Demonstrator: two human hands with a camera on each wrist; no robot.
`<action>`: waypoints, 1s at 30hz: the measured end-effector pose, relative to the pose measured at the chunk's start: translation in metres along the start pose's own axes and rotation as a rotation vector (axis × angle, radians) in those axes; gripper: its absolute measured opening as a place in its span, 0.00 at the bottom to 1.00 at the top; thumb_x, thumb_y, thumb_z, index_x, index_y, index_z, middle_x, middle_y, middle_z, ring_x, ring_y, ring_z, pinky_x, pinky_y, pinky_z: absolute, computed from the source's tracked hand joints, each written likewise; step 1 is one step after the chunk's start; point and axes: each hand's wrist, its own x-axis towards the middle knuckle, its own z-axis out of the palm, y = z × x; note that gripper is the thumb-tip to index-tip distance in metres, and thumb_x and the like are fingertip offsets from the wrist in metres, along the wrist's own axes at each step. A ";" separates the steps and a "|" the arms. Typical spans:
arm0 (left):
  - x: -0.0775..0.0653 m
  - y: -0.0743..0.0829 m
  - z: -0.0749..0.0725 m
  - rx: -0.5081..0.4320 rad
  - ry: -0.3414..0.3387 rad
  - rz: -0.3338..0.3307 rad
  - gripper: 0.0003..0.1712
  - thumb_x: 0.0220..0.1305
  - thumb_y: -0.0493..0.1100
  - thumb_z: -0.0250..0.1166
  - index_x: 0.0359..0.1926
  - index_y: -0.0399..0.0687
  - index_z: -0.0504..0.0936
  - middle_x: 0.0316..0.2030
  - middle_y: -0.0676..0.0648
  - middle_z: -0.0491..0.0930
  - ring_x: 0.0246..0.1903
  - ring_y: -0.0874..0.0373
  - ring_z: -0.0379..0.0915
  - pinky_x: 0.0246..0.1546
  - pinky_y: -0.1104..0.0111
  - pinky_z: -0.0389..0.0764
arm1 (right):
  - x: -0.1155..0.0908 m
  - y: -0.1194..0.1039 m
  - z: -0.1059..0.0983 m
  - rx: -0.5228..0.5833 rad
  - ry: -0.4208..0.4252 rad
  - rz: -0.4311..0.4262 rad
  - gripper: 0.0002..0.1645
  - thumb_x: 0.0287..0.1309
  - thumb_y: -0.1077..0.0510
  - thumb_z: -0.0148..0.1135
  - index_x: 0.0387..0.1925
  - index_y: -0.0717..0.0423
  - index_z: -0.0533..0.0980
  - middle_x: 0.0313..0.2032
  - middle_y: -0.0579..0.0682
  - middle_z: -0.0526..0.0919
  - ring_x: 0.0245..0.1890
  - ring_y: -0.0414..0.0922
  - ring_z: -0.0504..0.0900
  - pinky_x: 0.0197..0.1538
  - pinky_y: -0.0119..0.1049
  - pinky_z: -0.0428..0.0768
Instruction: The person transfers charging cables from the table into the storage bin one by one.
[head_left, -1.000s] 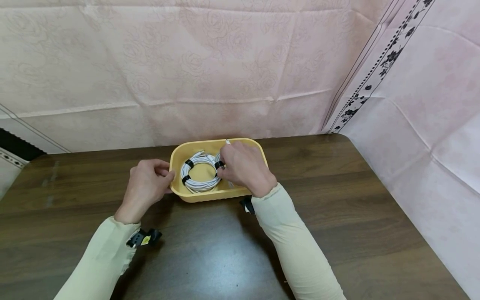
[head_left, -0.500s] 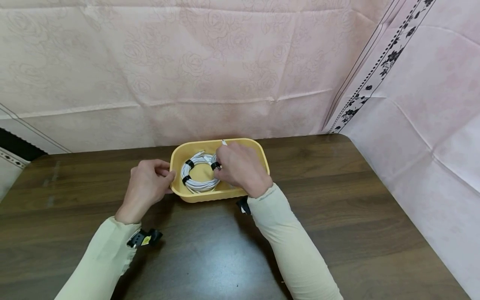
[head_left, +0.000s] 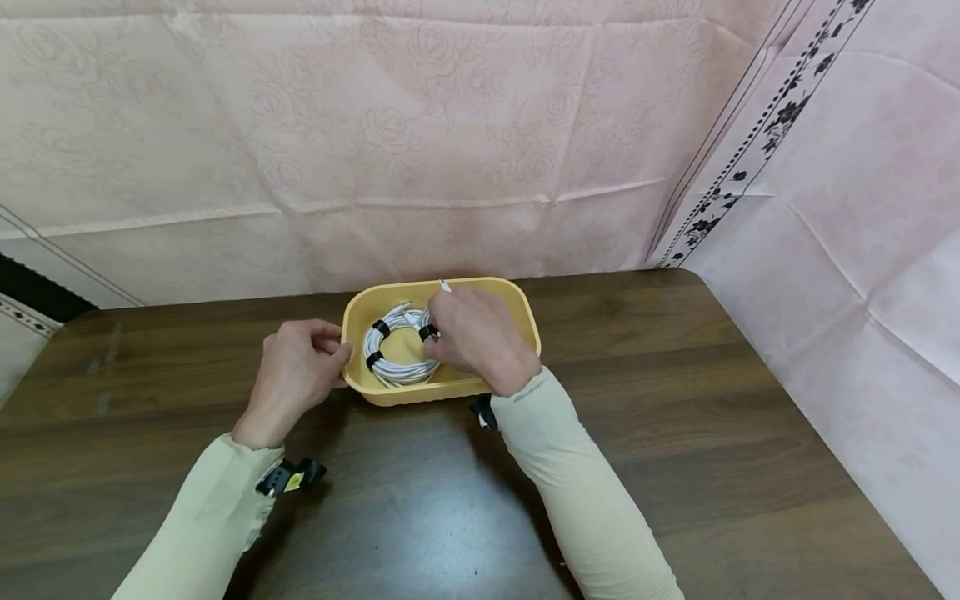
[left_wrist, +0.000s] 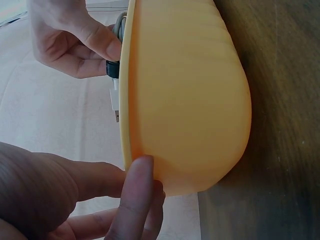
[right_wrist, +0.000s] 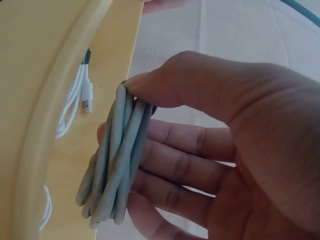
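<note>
A yellow plastic basket stands on the table by the back wall. My left hand pinches its left end at the rim, as the left wrist view shows, with the thumb and fingers on either side of the wall. Over the basket's right half, my right hand grips a bundled grey cable between thumb and fingers, a black strap around it. Beside that bundle, a coiled white cable with black straps lies in the basket's left half. In the right wrist view a white USB plug shows inside the basket.
The dark wood table extends to both sides and in front of the basket. Pale rose-patterned cloth covers the back wall, and similar cloth hangs at the right.
My right hand has shifted slightly left with the grey cable, closer to the coiled white cable. The left hand stays at the basket's left end.
</note>
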 end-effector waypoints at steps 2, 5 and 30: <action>0.000 0.000 0.000 0.001 0.002 0.002 0.20 0.71 0.39 0.62 0.58 0.30 0.79 0.44 0.33 0.82 0.26 0.59 0.84 0.28 0.70 0.89 | 0.000 -0.001 0.000 0.004 0.000 0.000 0.18 0.54 0.52 0.70 0.15 0.46 0.72 0.19 0.41 0.70 0.23 0.41 0.72 0.21 0.37 0.70; 0.000 0.000 0.000 0.006 0.007 0.003 0.20 0.71 0.39 0.62 0.58 0.30 0.79 0.44 0.33 0.82 0.26 0.59 0.84 0.27 0.70 0.88 | 0.001 -0.002 0.000 0.009 -0.002 -0.001 0.18 0.54 0.52 0.70 0.15 0.45 0.72 0.19 0.41 0.70 0.23 0.41 0.73 0.22 0.38 0.71; 0.002 -0.002 0.001 -0.018 0.033 0.064 0.19 0.69 0.39 0.61 0.55 0.29 0.81 0.41 0.33 0.84 0.25 0.61 0.84 0.24 0.72 0.87 | 0.005 -0.006 0.000 0.016 -0.006 -0.011 0.18 0.53 0.52 0.71 0.16 0.45 0.71 0.19 0.41 0.68 0.23 0.40 0.71 0.21 0.38 0.73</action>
